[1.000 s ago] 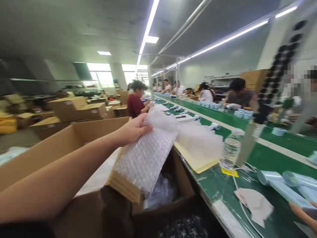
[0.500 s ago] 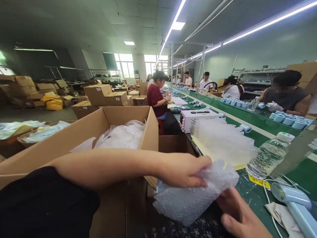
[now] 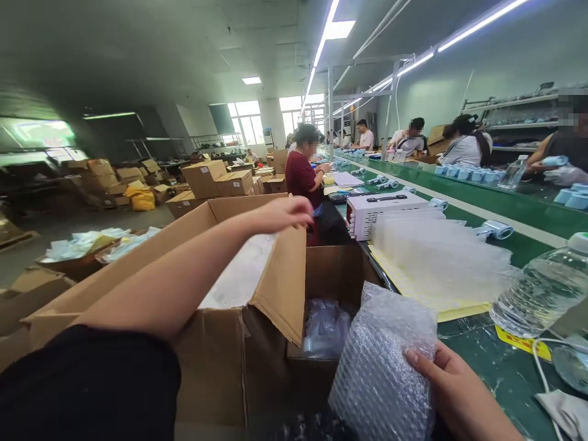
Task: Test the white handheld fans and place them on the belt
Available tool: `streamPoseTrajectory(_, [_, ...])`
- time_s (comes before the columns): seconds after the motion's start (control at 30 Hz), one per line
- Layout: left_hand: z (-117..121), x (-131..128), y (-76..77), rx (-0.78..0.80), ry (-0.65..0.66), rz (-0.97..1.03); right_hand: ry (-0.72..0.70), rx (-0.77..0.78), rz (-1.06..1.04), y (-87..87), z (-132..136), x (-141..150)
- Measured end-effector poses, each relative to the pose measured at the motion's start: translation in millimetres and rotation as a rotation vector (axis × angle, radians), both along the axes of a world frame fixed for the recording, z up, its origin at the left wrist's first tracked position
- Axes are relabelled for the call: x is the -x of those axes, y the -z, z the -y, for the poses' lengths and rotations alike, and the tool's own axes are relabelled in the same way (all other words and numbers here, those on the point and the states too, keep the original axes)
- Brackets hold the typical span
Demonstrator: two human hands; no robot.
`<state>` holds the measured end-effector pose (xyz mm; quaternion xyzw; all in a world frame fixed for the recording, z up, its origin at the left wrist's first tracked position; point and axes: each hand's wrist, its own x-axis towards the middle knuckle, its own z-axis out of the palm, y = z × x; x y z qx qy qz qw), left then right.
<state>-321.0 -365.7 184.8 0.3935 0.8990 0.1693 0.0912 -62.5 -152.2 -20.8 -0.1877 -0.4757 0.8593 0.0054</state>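
A person stands at a long green-topped workbench [image 3: 509, 392], with a large open brown cardboard carton [image 3: 275, 288] directly before them. Their left hand [image 3: 285, 214] reaches over the carton's far edge, its fingers loosely spread and slightly curled, pinching nothing. It is very near the cardboard, though I cannot tell whether it touches. Right of the carton, their right hand [image 3: 452, 383] has its fingers pressed against the side of an upright, clear bubble-wrap pouch [image 3: 381, 361], holding it at the near right of the carton. The thumb is hard to make out.

Just beside the carton, on its right, a smaller open brown box [image 3: 335, 275] holds clear plastic bags [image 3: 326, 327], and the pouch stands in front of it. Farther right of the carton, a pile of bubble wrap [image 3: 436, 263] lies on a yellow sheet [image 3: 459, 312], near a white boxy instrument with a black handle [image 3: 386, 214] and a clear plastic water bottle [image 3: 542, 288]. Beyond the carton, a co-worker in a maroon shirt [image 3: 301, 177] works at the bench.
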Motion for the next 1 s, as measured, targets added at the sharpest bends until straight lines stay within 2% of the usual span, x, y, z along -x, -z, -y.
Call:
streamPoseTrajectory(0.03, [11,19,-1.0,0.032,-0.217,-0.106,0.027,-0.006,-0.001,3.6,-2,1])
streamPoseTrajectory(0.07, [22,35,0.5,0.092,-0.307,-0.126,0.039,-0.009,-0.006,5.9,-3,3])
streamPoseTrajectory(0.1, [32,45,4.9,0.154,-0.342,-0.107,0.039,-0.006,-0.011,7.3,-3,4])
streamPoseTrajectory(0.2, [53,54,34.5,0.356,-0.32,0.097,0.014,0.029,0.0,8.4,1,6])
streamPoseTrajectory(0.3, [60,49,68.5,0.467,-0.266,0.272,0.025,0.055,0.034,10.5,5,7])
streamPoseTrajectory(0.37, [59,51,75.7,0.478,-0.245,0.3,0.06,0.071,0.061,12.4,5,7])
streamPoseTrajectory(0.43, [57,60,65.0,0.444,-0.247,0.243,0.1,0.098,0.09,13.9,4,8])
streamPoseTrajectory(0.57, [53,65,12.9,0.25,-0.31,-0.08,0.145,0.164,0.111,15.6,4,9])
streamPoseTrajectory(0.63, [48,49,-8.7,0.016,-0.343,-0.266,0.148,0.195,0.116,16.6,5,10])
streamPoseTrajectory(0.7, [38,21,-19.5,-0.185,-0.289,-0.257,0.139,0.216,0.108,17.4,7,10])
streamPoseTrajectory(0.83, [13,-48,-24.4,-0.284,0.065,-0.043,0.118,0.154,0.019,16.9,10,10])
streamPoseTrajectory(0.93, [-3,-91,-33.1,-0.226,0.355,0.175,0.157,0.068,-0.046,14.7,8,12])
streamPoseTrajectory(1.0, [-14,-108,-38.8,-0.136,0.52,0.381,0.191,0.04,-0.084,13.4,6,15])
